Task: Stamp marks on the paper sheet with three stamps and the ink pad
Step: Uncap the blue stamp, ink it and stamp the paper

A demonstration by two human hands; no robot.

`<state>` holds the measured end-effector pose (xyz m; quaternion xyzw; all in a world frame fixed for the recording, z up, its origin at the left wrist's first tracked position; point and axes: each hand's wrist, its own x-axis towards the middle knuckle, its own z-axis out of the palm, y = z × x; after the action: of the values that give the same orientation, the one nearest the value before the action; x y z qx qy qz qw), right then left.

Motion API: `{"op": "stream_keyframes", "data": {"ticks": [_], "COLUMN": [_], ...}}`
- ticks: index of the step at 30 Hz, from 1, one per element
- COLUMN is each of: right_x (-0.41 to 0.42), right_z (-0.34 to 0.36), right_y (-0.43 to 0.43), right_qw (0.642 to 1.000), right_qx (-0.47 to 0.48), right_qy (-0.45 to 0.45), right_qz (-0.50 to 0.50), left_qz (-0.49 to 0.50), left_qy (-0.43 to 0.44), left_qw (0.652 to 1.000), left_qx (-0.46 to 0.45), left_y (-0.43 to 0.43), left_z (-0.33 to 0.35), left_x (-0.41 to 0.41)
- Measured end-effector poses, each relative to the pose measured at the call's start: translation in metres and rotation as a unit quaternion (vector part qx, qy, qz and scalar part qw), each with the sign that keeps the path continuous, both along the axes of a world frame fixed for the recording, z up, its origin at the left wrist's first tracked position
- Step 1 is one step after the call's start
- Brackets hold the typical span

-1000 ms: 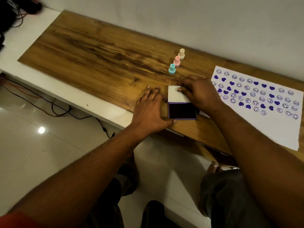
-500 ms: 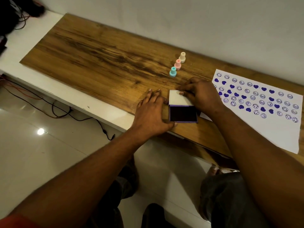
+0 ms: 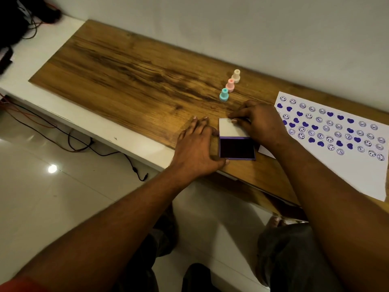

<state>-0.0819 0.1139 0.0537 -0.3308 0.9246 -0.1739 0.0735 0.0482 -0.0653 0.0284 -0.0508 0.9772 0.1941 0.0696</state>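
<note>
An open ink pad (image 3: 237, 147) with a dark purple pad and a white lid (image 3: 229, 128) folded back lies near the front edge of the wooden board (image 3: 130, 70). My left hand (image 3: 196, 147) rests flat against the pad's left side, thumb at its front corner. My right hand (image 3: 260, 123) holds the far edge of the lid with its fingertips. Three stamps stand in a diagonal row behind: teal (image 3: 223, 95), pink (image 3: 230, 85), cream (image 3: 236, 76). The paper sheet (image 3: 336, 165) at right carries rows of purple smileys and hearts.
The board lies on a white ledge (image 3: 63, 102) against a pale wall. Dark gear and cables sit at the far left (image 3: 16, 22). Wires trail on the tiled floor (image 3: 84, 144). My knees show below the ledge.
Both hands stay on the ink pad. The lid appears slightly more raised at its far edge under my right fingers. The view has shifted a little downward.
</note>
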Motion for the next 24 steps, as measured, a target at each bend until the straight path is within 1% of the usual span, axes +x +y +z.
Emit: {"op": "stream_keyframes", "data": {"ticks": [5, 10, 12, 15, 17, 21, 24], "right_x": [-0.001, 0.002, 0.001, -0.001, -0.004, -0.010, -0.011], "right_z": [0.001, 0.005, 0.007, 0.007, 0.006, 0.001, -0.004], "right_y": [-0.002, -0.015, -0.025, -0.040, -0.048, -0.056, -0.056], "right_qw": [1.000, 0.993, 0.990, 0.989, 0.990, 0.993, 0.994], "right_qx": [0.001, -0.079, -0.090, -0.074, -0.048, 0.006, -0.005], "right_qy": [0.001, 0.033, 0.057, 0.097, 0.109, 0.108, 0.095], "right_qz": [-0.014, -0.085, -0.093, -0.082, -0.070, -0.054, -0.060], "left_qz": [-0.001, -0.001, 0.008, 0.023, 0.031, 0.046, 0.057], "left_qy": [0.010, 0.004, 0.008, 0.019, 0.020, 0.019, 0.021], "left_qw": [1.000, 1.000, 1.000, 0.999, 0.999, 0.998, 0.998], "left_qx": [0.006, 0.019, 0.026, 0.029, 0.029, 0.030, 0.032], "left_y": [-0.001, -0.006, -0.010, -0.015, -0.019, -0.030, -0.036], "left_z": [0.000, 0.005, 0.008, 0.011, 0.013, 0.015, 0.014], "left_x": [0.001, 0.000, -0.002, -0.005, -0.007, -0.011, -0.012]}}
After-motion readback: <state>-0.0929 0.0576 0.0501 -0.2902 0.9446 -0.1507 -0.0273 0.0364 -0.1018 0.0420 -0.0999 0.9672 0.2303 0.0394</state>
